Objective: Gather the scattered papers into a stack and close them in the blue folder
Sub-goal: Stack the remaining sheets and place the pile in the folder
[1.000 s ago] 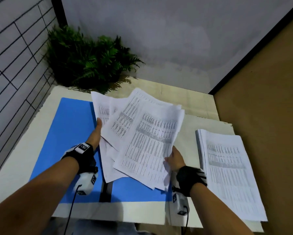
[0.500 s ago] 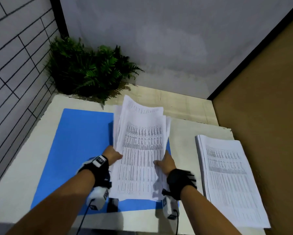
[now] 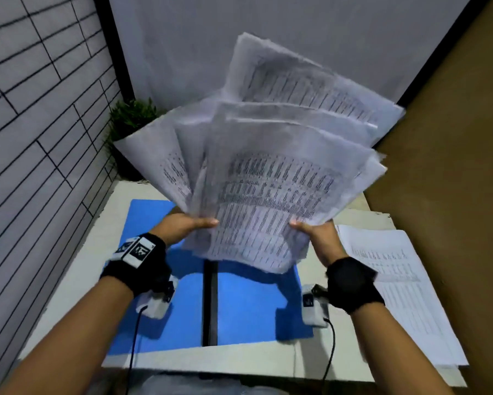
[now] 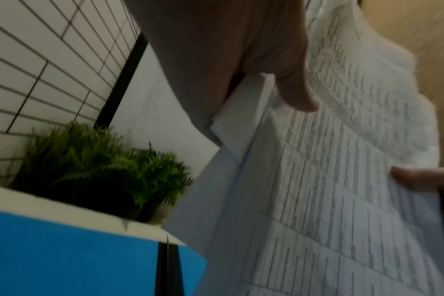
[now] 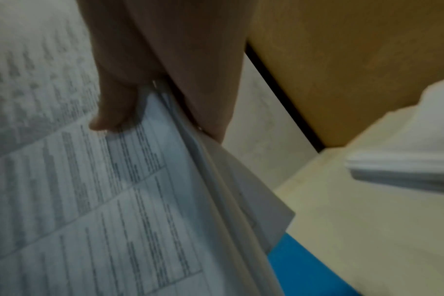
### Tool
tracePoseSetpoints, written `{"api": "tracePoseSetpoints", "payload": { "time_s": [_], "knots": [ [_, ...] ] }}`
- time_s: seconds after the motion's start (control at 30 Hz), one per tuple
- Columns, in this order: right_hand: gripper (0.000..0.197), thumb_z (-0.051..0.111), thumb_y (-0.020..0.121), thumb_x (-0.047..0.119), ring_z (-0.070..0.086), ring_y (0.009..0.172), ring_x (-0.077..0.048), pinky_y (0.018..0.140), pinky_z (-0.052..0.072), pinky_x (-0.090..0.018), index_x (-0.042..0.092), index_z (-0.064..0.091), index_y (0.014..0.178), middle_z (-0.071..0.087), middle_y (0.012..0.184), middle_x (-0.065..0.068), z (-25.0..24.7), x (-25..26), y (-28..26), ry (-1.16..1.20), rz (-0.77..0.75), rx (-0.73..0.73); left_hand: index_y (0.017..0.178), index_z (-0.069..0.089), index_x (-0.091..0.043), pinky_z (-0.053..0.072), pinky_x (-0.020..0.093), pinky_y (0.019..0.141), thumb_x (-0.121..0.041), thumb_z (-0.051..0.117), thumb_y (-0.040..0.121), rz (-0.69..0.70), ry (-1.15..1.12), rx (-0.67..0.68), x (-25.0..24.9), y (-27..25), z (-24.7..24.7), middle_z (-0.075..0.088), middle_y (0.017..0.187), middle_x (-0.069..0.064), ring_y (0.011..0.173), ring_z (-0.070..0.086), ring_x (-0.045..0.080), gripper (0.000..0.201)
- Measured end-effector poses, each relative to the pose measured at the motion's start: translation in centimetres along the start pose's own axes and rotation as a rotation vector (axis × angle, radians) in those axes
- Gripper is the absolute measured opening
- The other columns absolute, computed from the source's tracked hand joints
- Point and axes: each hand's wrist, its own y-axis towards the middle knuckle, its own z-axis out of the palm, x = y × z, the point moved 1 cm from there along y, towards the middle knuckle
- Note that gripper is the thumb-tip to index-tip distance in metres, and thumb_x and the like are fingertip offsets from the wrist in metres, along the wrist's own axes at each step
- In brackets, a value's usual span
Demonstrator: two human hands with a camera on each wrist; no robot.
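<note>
Both hands hold a fanned bundle of printed papers (image 3: 271, 178) upright in the air above the open blue folder (image 3: 239, 303), which lies flat on the table with its black spine (image 3: 210, 303) toward me. My left hand (image 3: 188, 226) grips the bundle's lower left edge, thumb on the front sheet. My right hand (image 3: 313, 229) grips the lower right edge the same way. The left wrist view shows my left thumb (image 4: 297, 94) pressed on the papers (image 4: 342, 180); the right wrist view shows my right thumb (image 5: 112, 112) on the sheets (image 5: 114, 200). The sheets are uneven and splayed at the top.
A second thick stack of printed paper (image 3: 393, 292) lies on the table (image 3: 77, 269) to the right of the folder. A potted green plant (image 3: 131, 121) stands at the back left corner by the tiled wall. A brown wall runs along the right.
The papers were squared together flat on the folder half a second ago; now both hands have lifted them upright off the folder, and the sheets fan apart at the top.
</note>
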Motion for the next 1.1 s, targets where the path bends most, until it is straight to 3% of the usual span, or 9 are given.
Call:
{"api": "tracePoseSetpoints", "payload": {
  "time_s": [0.17,0.27,0.37,0.47,0.57,0.7,0.83,0.93,1.1],
  "knots": [
    [0.064,0.088,0.038,0.039,0.070,0.084,-0.001,0.076,0.056,-0.016,0.023,0.065,0.096,0.076,0.085,0.017,0.0,3.2,-1.5,0.113,-0.115,0.140,0.098,0.059,-0.019,0.055,0.011,0.074,-0.010,0.084,0.050,0.131,-0.120,0.042,-2.3,-1.8,-0.3,0.069,0.082,-0.021,0.069,0.064,-0.015,0.055],
    [0.050,0.087,0.053,0.022,0.070,0.083,-0.005,0.075,0.057,-0.021,0.022,0.064,0.097,0.077,0.086,0.012,0.9,3.3,-1.7,0.093,-0.140,0.184,0.097,0.062,-0.023,0.057,0.024,0.084,-0.027,0.089,0.039,0.140,-0.080,0.109,-2.2,-2.0,0.9,0.075,0.084,-0.015,0.081,0.068,-0.004,0.064],
    [0.036,0.081,0.063,0.008,0.071,0.077,-0.004,0.073,0.057,-0.024,0.020,0.064,0.092,0.076,0.079,0.011,2.1,3.9,-2.2,0.058,-0.166,0.141,0.112,0.058,-0.005,0.048,0.046,0.100,-0.009,0.078,0.065,0.148,-0.059,0.004,-2.4,-2.0,2.2,0.069,0.105,0.007,0.094,0.065,0.015,0.052],
    [0.058,0.089,0.038,0.036,0.070,0.074,-0.004,0.071,0.057,-0.021,0.017,0.066,0.088,0.076,0.076,0.011,1.5,5.1,-2.6,0.130,-0.189,0.085,0.093,0.063,-0.022,0.054,0.030,0.087,-0.012,0.078,0.063,0.241,-0.090,-0.002,-3.2,-2.6,2.0,0.075,0.082,-0.011,0.079,0.068,-0.003,0.034],
    [0.051,0.088,0.050,0.027,0.070,0.076,-0.004,0.075,0.056,-0.027,0.015,0.065,0.094,0.076,0.081,0.008,0.7,4.0,-2.9,0.102,-0.143,0.091,0.090,0.063,-0.029,0.055,0.014,0.073,-0.037,0.085,0.041,0.254,-0.107,0.083,-2.9,-3.3,1.8,0.074,0.081,-0.016,0.082,0.068,-0.002,0.055],
    [0.032,0.073,0.072,0.003,0.070,0.079,0.002,0.096,0.050,-0.043,0.017,0.063,0.099,0.069,0.095,0.004,1.3,1.7,-3.7,-0.035,-0.071,0.105,0.090,0.058,-0.021,0.048,0.039,0.099,-0.003,0.071,0.072,0.095,0.019,0.153,-1.5,-3.1,3.6,0.063,0.089,-0.006,0.083,0.060,0.007,0.028],
    [0.035,0.079,0.064,0.006,0.072,0.083,-0.005,0.086,0.055,-0.033,0.021,0.067,0.093,0.076,0.085,0.010,0.6,3.6,-3.6,-0.022,-0.139,0.097,0.087,0.061,-0.021,0.053,0.026,0.082,0.005,0.069,0.070,0.174,-0.052,0.103,-2.5,-3.1,3.2,0.067,0.087,-0.007,0.081,0.065,0.003,0.033],
    [0.055,0.088,0.040,0.035,0.072,0.079,-0.005,0.077,0.058,-0.023,0.018,0.068,0.088,0.077,0.079,0.011,-0.3,4.1,-3.5,0.035,-0.155,0.115,0.087,0.064,-0.023,0.056,0.013,0.069,-0.003,0.077,0.057,0.216,-0.110,0.090,-1.9,-3.2,2.4,0.074,0.075,-0.015,0.077,0.068,-0.003,0.039],
    [0.045,0.090,0.037,0.037,0.071,0.079,-0.008,0.082,0.058,-0.031,0.022,0.075,0.077,0.077,0.078,0.009,-0.4,2.7,-3.8,0.054,-0.133,0.063,0.077,0.063,-0.017,0.056,0.024,0.076,-0.002,0.072,0.069,0.175,-0.066,0.015,-1.1,-2.7,3.0,0.071,0.070,-0.009,0.075,0.066,0.008,0.019]
  ]
}}
